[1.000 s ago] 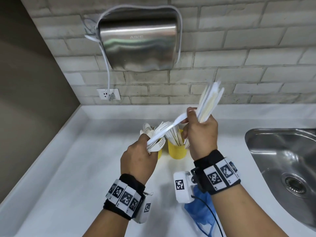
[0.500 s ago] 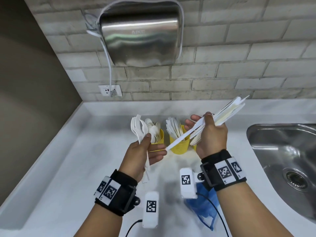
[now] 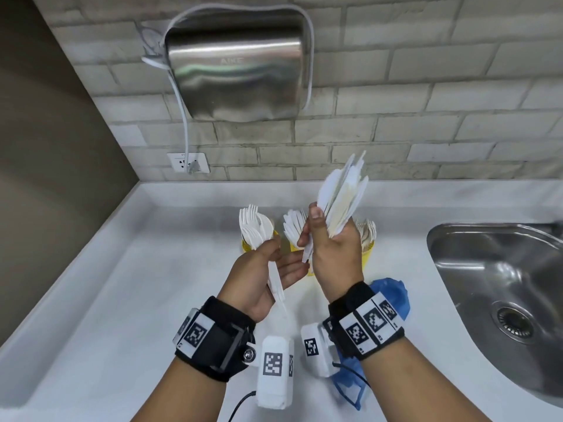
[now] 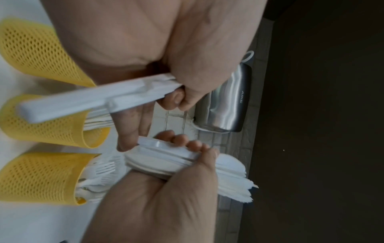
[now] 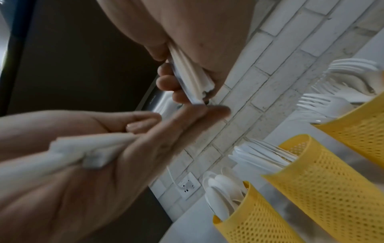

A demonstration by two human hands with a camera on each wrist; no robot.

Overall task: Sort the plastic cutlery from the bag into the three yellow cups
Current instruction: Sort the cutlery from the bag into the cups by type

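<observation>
My left hand point(image 3: 283, 257) pinches the handles of a few white plastic forks point(image 3: 256, 226), tines up, in front of the left yellow mesh cup point(image 3: 246, 244). Its straight fingers reach the lower end of a thick bundle of white and cream knives point(image 3: 341, 202), which my right hand point(image 3: 329, 229) grips upright. In the right wrist view the cups hold spoons point(image 5: 224, 189), knives point(image 5: 259, 156) and forks point(image 5: 324, 102). The middle cup point(image 3: 310, 271) is mostly hidden behind my hands; the right cup point(image 3: 368, 252) shows beside my right wrist.
A crumpled blue bag point(image 3: 393, 295) lies on the white counter point(image 3: 122, 300) under my right wrist. A steel sink point(image 3: 493, 269) is at the right. A hand dryer point(image 3: 237, 65) hangs on the brick wall, with a socket point(image 3: 189, 162) below it.
The right hand swung its knife bundle from pointing right to upright. The left hand kept its forks and came closer, its fingers now at the bundle's lower end.
</observation>
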